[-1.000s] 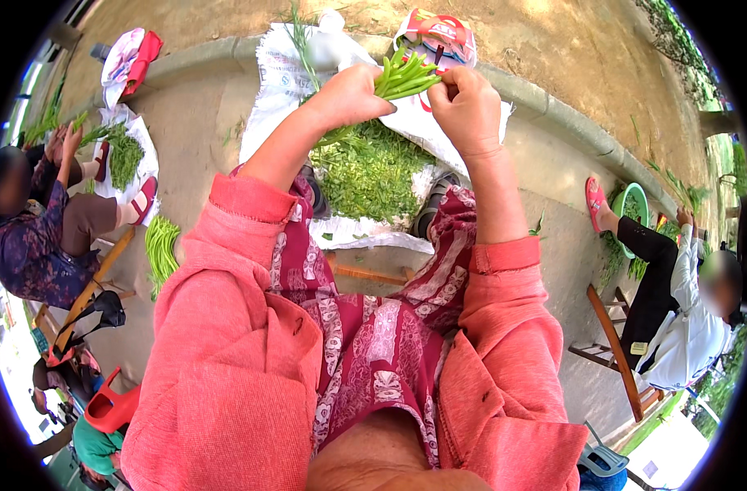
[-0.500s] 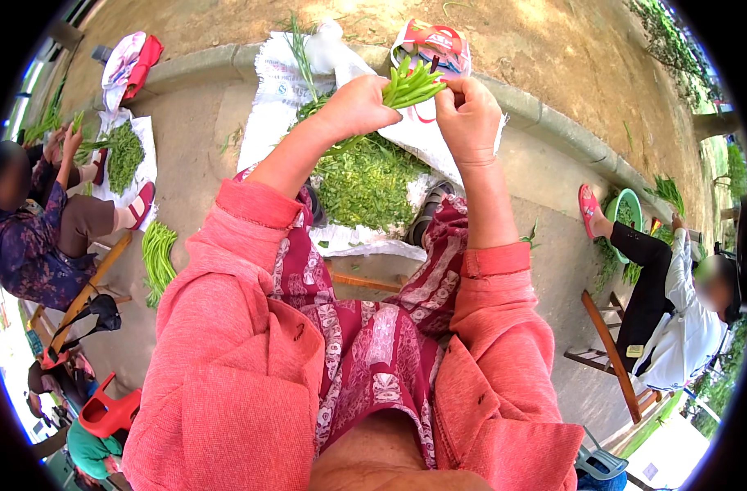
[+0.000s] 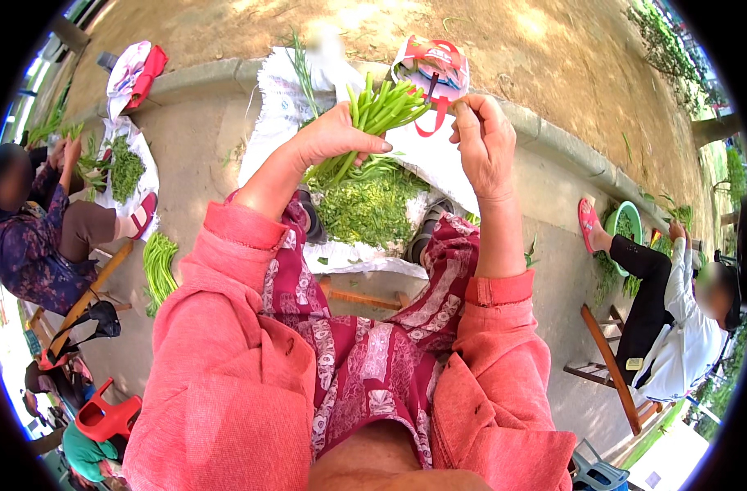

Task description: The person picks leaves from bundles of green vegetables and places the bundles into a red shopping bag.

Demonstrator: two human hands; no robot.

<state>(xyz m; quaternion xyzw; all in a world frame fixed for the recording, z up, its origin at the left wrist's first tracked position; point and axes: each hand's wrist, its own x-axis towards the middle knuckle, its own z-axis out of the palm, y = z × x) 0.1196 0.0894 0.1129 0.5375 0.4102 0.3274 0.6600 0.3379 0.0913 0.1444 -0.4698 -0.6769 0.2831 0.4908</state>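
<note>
My left hand (image 3: 340, 135) grips a bunch of slender green stems (image 3: 381, 108), held up in front of me with the cut ends fanned out. To its right, my right hand (image 3: 481, 139) has thumb and fingers pinched together, apart from the bunch. What lies in that pinch is too small to make out. Below both hands, a heap of green leaves and trimmings (image 3: 365, 209) covers a white woven sack (image 3: 268, 114) spread on the ground between my feet.
Beyond the sack stands a red and white bag (image 3: 422, 51) by a stone kerb (image 3: 529, 123). More stems (image 3: 159, 270) lie on the pavement at left. Seated co-workers (image 3: 42, 221) flank me, the right one beside a green basin (image 3: 627, 221). A wooden stool (image 3: 611, 368) is there too.
My right hand has drawn away from the bunch to the right. My left hand has shifted left and nearer, and the bunch now shows more spread.
</note>
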